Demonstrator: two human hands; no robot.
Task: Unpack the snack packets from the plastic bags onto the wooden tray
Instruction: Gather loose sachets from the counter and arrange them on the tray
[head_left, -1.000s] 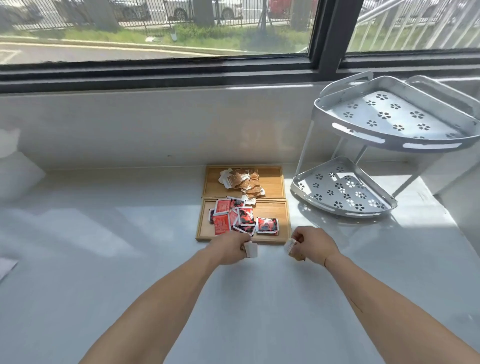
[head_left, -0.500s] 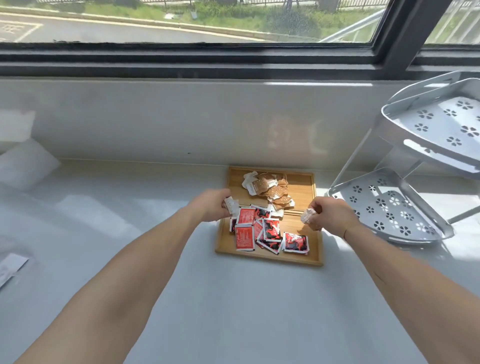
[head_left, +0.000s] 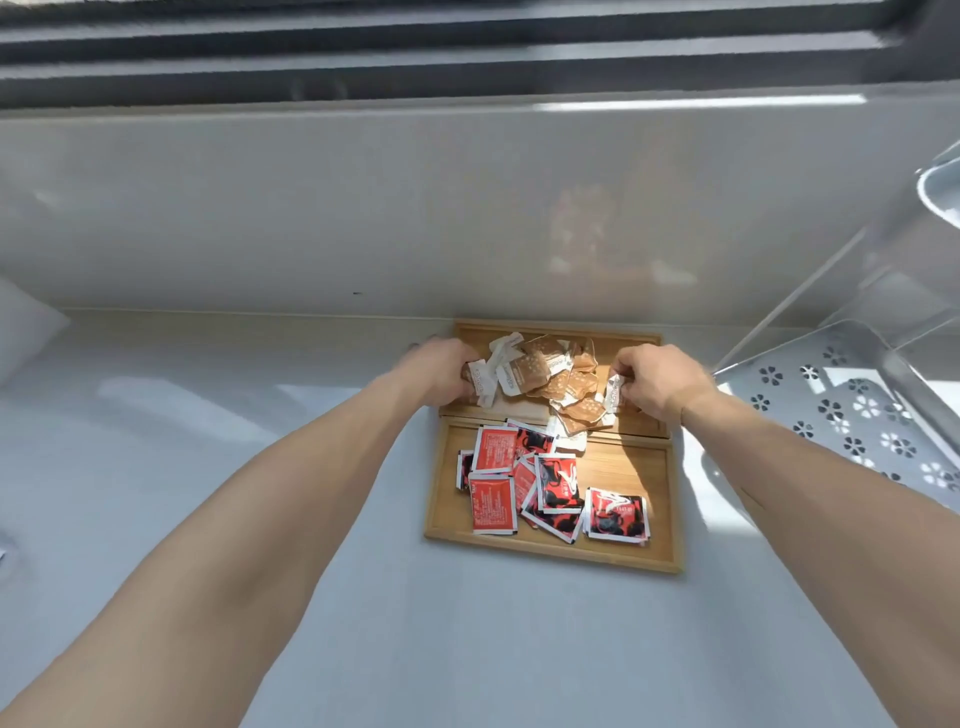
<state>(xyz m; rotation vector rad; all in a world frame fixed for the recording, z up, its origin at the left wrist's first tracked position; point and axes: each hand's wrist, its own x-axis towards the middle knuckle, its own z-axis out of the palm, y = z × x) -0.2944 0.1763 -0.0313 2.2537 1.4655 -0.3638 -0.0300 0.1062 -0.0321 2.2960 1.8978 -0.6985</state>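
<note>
A pale grey counter (head_left: 260, 519) is spread across the view and is met at the back by a light wall (head_left: 311, 208) under a dark window frame (head_left: 415, 57). At the right edge, a grey metal rack (head_left: 852, 410) with flower-shaped holes is seen standing on the counter.

A wooden tray (head_left: 623, 551) is placed on the counter against the wall, and it is divided into a far compartment and a near one. The near compartment is partly covered by a loose spread of red packets (head_left: 545, 488), some overlapping. A heap of brown packets (head_left: 550, 379) is piled in the far compartment, with a few spilling over the divider.

Both bare forearms are stretched forward to the far compartment. The left hand (head_left: 441, 371) is held at the left edge of the heap, its fingers curled closed around a small white-and-brown packet (head_left: 480, 384). The right hand (head_left: 654, 382) is held at the right side of the heap, and a second small packet (head_left: 614, 392) is pinched between its fingertips. Both held packets are kept over the far compartment, just beside the brown heap.
</note>
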